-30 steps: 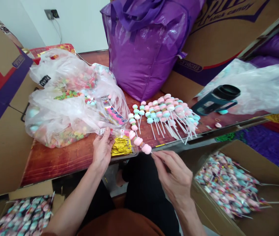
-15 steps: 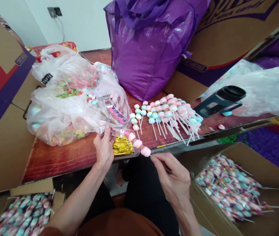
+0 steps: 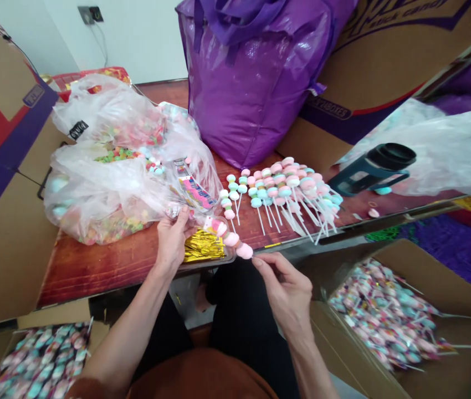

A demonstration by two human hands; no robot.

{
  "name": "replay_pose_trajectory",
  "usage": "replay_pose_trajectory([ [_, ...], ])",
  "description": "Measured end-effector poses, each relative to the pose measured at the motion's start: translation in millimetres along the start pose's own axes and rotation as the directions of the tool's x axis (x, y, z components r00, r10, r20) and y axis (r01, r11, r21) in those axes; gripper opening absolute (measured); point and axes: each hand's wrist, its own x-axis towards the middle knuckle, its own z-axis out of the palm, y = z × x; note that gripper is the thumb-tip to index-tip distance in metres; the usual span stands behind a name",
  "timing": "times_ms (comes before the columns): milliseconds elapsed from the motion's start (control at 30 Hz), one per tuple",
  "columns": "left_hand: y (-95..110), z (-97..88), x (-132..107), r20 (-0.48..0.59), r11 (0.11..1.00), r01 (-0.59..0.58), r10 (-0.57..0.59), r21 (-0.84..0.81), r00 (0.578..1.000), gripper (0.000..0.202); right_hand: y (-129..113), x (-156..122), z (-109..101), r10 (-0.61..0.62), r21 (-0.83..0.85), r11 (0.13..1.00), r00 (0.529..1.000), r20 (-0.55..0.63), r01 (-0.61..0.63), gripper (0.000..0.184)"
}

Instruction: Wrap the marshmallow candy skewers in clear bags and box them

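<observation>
My right hand (image 3: pixel 287 285) pinches the stick of a pink marshmallow skewer (image 3: pixel 232 239), which points up and to the left. My left hand (image 3: pixel 172 238) is closed on a clear printed wrapper (image 3: pixel 196 221), and the skewer's far end is partly inside the wrapper's mouth. Below the wrapper, gold twist ties (image 3: pixel 203 246) lie in a clear tray at the table edge. More marshmallow skewers (image 3: pixel 289 185) in pink, white and blue rest on the table, sticks toward me. A stack of flat wrappers (image 3: pixel 197 193) lies beyond my left hand.
Plastic bags of sweets (image 3: pixel 98 183) fill the table's left. A purple bag (image 3: pixel 256 83) stands behind, a dark flask (image 3: pixel 372 169) to the right. Wrapped skewers fill one carton (image 3: pixel 343 346) at lower right and another (image 3: pixel 98 338) at lower left.
The skewer has slid further into the wrapper as my right hand moved slightly left and up. My left hand has shifted a little left with the wrapper.
</observation>
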Motion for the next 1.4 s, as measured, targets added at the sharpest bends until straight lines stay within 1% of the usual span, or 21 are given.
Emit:
replay_pose_trajectory([
  [67,2.7,-2.8,2.7,0.052,0.999,0.03,-0.032,0.04,0.998,0.046,0.9,1.2,-1.3,0.012,0.016,1.0,1.0,-0.001,-0.012,0.012],
  [133,3.9,-4.8,3.6,0.108,0.996,0.059,-0.067,0.07,0.992,0.045,0.7,3.1,-2.7,-0.009,0.026,1.0,1.0,0.023,0.008,0.012],
  [200,3.1,-5.3,2.7,0.134,0.994,0.079,-0.089,0.077,0.987,0.044,-0.2,4.5,-2.8,-0.026,0.013,1.0,0.999,0.021,0.026,0.012],
  [333,-2.4,-2.3,-1.5,0.106,0.993,0.092,-0.099,0.07,0.989,0.045,-0.8,4.1,1.3,-0.026,-0.018,0.999,0.999,0.024,0.026,0.015],
  [400,-5.0,0.0,-3.7,0.094,0.996,0.075,-0.079,0.039,0.992,0.045,-0.6,3.0,4.0,-0.02,-0.027,0.999,0.999,0.032,0.021,0.015],
  [500,-6.8,2.4,-6.9,0.088,0.998,0.061,-0.059,-0.018,0.994,0.045,-1.2,1.5,7.4,-0.026,-0.055,0.998,1.0,0.008,0.026,0.016],
  [567,-7.1,3.4,-9.4,0.102,0.996,0.083,-0.08,-0.024,0.992,0.047,-2.0,0.8,9.1,-0.07,-0.095,0.993,0.998,-0.003,0.069,0.017],
  [633,-7.7,4.5,-12.9,0.119,0.994,0.106,-0.105,-0.004,0.987,0.048,-2.3,0.2,10.9,-0.142,-0.15,0.979,0.99,-0.007,0.14,0.017],
  [767,-10.7,7.6,-20.9,0.131,0.992,0.115,-0.12,0.041,0.984,0.052,-1.5,0.2,15.9,-0.297,-0.253,0.924,0.955,0.0,0.287,0.014],
  [833,-11.5,9.2,-23.4,0.143,0.992,0.12,-0.124,0.041,0.982,0.052,-1.8,1.3,17.9,-0.336,-0.286,0.9,0.941,0.021,0.328,0.014],
  [900,-10.4,9.6,-23.7,0.15,0.991,0.131,-0.135,0.032,0.979,0.049,-3.5,3.2,17.8,-0.325,-0.277,0.904,0.944,0.047,0.325,0.015],
  [933,-9.2,9.2,-22.8,0.155,0.99,0.14,-0.142,0.026,0.978,0.047,-4.7,4.3,16.8,-0.3,-0.254,0.918,0.952,0.061,0.306,0.016],
  [1067,-3.7,4.4,-16.7,0.24,0.98,0.195,-0.196,0.03,0.951,0.04,-9.2,8.1,9.2,-0.119,-0.148,0.979,0.985,0.128,0.138,0.02],
  [1133,-2.8,2.5,-15.0,0.281,0.977,0.208,-0.213,0.051,0.936,0.037,-10.2,8.5,7.0,-0.062,-0.14,0.987,0.99,0.129,0.08,0.02],
  [1167,-3.1,2.2,-14.9,0.288,0.977,0.207,-0.215,0.06,0.933,0.037,-10.3,8.2,7.0,-0.053,-0.146,0.987,0.992,0.117,0.07,0.02],
  [1267,-6.4,3.6,-17.9,0.261,0.978,0.196,-0.208,0.074,0.943,0.038,-10.1,6.4,11.6,-0.1,-0.196,0.974,0.993,0.067,0.111,0.021],
  [1333,-8.5,5.0,-20.5,0.237,0.981,0.179,-0.193,0.079,0.952,0.04,-9.7,4.9,16.7,-0.17,-0.245,0.953,0.984,0.051,0.177,0.021],
  [1400,-9.0,5.2,-22.1,0.237,0.984,0.16,-0.176,0.084,0.955,0.042,-9.3,3.7,21.1,-0.241,-0.288,0.925,0.969,0.056,0.247,0.02],
])
